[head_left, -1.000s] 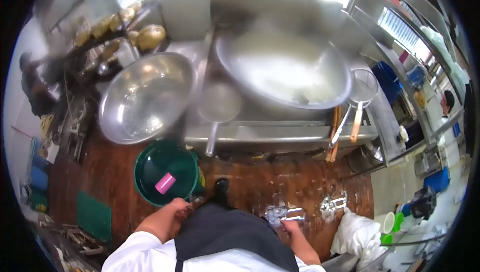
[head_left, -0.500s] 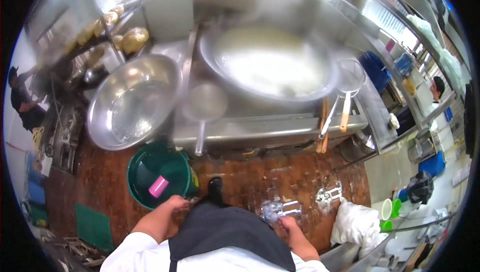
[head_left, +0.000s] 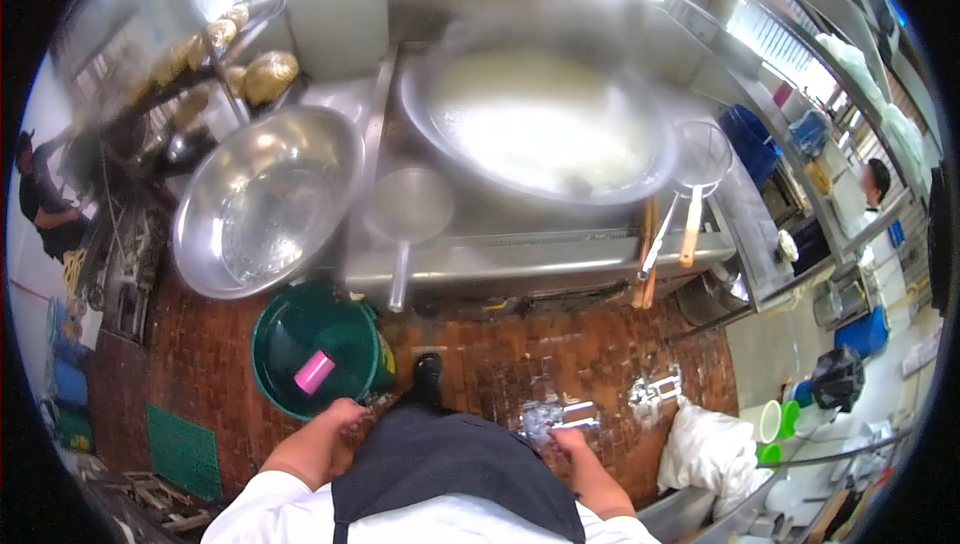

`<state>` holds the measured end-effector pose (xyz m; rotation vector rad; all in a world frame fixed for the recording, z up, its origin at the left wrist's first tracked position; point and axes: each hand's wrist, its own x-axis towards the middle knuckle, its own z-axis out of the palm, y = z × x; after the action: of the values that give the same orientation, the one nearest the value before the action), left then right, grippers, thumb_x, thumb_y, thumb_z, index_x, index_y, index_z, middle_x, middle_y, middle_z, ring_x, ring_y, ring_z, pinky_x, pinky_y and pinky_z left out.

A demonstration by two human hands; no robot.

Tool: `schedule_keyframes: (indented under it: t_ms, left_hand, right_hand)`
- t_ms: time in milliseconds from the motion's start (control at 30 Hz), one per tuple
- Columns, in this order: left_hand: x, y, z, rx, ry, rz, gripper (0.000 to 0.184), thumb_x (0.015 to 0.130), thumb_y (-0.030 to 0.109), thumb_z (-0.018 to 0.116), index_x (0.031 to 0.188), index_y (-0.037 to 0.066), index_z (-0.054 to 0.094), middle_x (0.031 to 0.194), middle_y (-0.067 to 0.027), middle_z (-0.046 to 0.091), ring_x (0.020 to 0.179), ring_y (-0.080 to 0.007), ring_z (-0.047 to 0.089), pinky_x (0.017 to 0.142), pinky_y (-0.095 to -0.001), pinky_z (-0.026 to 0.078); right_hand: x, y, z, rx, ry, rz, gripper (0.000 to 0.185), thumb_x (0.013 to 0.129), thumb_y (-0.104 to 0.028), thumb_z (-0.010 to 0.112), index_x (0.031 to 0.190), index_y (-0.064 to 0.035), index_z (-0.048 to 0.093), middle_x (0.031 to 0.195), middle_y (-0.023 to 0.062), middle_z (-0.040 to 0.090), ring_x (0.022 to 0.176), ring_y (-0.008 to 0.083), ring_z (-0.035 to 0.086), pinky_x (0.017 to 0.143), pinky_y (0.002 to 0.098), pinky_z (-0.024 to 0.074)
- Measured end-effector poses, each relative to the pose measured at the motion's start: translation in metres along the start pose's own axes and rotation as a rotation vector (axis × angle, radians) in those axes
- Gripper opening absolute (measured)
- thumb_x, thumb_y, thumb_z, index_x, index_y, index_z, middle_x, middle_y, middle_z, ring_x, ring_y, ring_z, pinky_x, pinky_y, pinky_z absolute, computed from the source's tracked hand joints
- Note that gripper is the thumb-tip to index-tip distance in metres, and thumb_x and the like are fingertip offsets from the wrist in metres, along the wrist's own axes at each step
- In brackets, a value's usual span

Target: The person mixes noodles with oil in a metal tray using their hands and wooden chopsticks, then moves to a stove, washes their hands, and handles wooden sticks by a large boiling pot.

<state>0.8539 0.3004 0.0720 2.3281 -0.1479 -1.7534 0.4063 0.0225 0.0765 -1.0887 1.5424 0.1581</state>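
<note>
My left hand (head_left: 347,415) hangs beside the dark apron (head_left: 455,479), just below the green bucket (head_left: 262,364), its fingers curled; what they hold, if anything, is hidden. In the bucket lies a pink cup (head_left: 314,371). On the apron's other side my right hand (head_left: 569,440) is low over the wet floor, fingers bent and too small to read. Ahead, a large wok (head_left: 545,139) of pale, steaming liquid sits on the steel stove. A metal basin (head_left: 270,202) and a long-handled ladle (head_left: 409,206) are left of it.
Strainers (head_left: 698,156) and wooden sticks (head_left: 648,254) rest at the stove's right. A white sack (head_left: 708,450) lies on the floor at lower right. One person (head_left: 50,204) stands at far left, another (head_left: 877,184) at far right. A green mat (head_left: 184,451) is at lower left.
The view has turned, so the wok, stove and basin sit further left than a second ago. Both hands stay low beside the apron.
</note>
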Motion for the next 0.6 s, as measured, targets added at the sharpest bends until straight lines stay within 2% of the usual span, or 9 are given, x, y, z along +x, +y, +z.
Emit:
schedule_keyframes:
  t_ms: [167, 233, 267, 333, 433, 567, 600]
  left_hand:
    - [-0.031, 0.022, -0.001, 0.048, 0.012, 0.036, 0.021, 0.082, 0.027, 0.062, 0.089, 0.006, 0.060, 0.070, -0.0013, 0.055, 0.051, -0.0135, 0.050, 0.044, -0.0288, 0.039]
    - [-0.015, 0.015, 0.000, -0.065, 0.007, 0.055, 0.027, 0.082, 0.035, 0.059, 0.085, 0.009, 0.067, 0.058, -0.0036, 0.054, 0.045, -0.0162, 0.050, 0.040, -0.0334, 0.041]
    - [-0.001, 0.009, 0.000, -0.065, 0.006, 0.054, 0.027, 0.082, 0.035, 0.059, 0.085, 0.009, 0.067, 0.058, -0.0036, 0.054, 0.045, -0.0162, 0.050, 0.040, -0.0334, 0.041]
    - [0.013, 0.004, 0.000, 0.005, 0.041, 0.106, 0.026, 0.081, 0.033, 0.059, 0.084, 0.009, 0.067, 0.059, -0.0045, 0.056, 0.046, -0.0164, 0.052, 0.042, -0.0337, 0.043]
    - [0.006, 0.009, -0.001, 0.104, 0.028, 0.111, 0.026, 0.080, 0.033, 0.059, 0.082, 0.009, 0.067, 0.062, -0.0055, 0.058, 0.047, -0.0166, 0.054, 0.043, -0.0339, 0.045]
    - [0.004, 0.010, -0.001, 0.076, 0.014, 0.089, 0.026, 0.080, 0.033, 0.059, 0.081, 0.008, 0.066, 0.063, -0.0045, 0.059, 0.047, -0.0167, 0.053, 0.043, -0.0336, 0.045]
    - [0.002, 0.010, -0.001, 0.041, -0.015, 0.099, 0.023, 0.082, 0.030, 0.059, 0.082, 0.007, 0.064, 0.061, -0.0027, 0.054, 0.046, -0.0140, 0.049, 0.042, -0.0320, 0.041]
  right_hand:
    - [-0.011, -0.007, -0.001, 0.033, -0.016, 0.030, 0.027, 0.081, -0.023, 0.063, 0.060, -0.0088, 0.052, 0.053, 0.0022, 0.049, 0.039, 0.0128, 0.042, 0.035, 0.0305, 0.0275]
    - [-0.012, -0.009, -0.002, 0.062, -0.034, 0.076, 0.027, 0.080, -0.022, 0.063, 0.060, -0.0088, 0.052, 0.054, 0.0020, 0.050, 0.039, 0.0132, 0.043, 0.035, 0.0303, 0.0286]
    - [-0.005, -0.003, -0.003, 0.062, -0.035, 0.076, 0.027, 0.080, -0.022, 0.063, 0.060, -0.0088, 0.052, 0.054, 0.0020, 0.050, 0.039, 0.0132, 0.043, 0.035, 0.0303, 0.0286]
    - [0.006, 0.008, -0.005, -0.046, -0.091, 0.075, 0.023, 0.080, -0.030, 0.063, 0.078, -0.0067, 0.060, 0.065, 0.0037, 0.058, 0.052, 0.0137, 0.054, 0.044, 0.0288, 0.0407]
    - [0.013, 0.019, -0.001, -0.012, -0.040, 0.033, 0.021, 0.081, -0.026, 0.062, 0.076, -0.0068, 0.058, 0.065, 0.0034, 0.058, 0.053, 0.0132, 0.053, 0.044, 0.0283, 0.0406]
    - [0.002, 0.011, -0.004, 0.011, -0.104, 0.041, 0.017, 0.081, -0.023, 0.062, 0.077, -0.0066, 0.058, 0.066, 0.0035, 0.058, 0.052, 0.0133, 0.052, 0.045, 0.0283, 0.0411]
    - [-0.003, 0.009, -0.003, 0.019, -0.077, 0.047, 0.017, 0.081, -0.022, 0.062, 0.075, -0.0066, 0.057, 0.065, 0.0035, 0.058, 0.051, 0.0133, 0.052, 0.044, 0.0287, 0.0407]
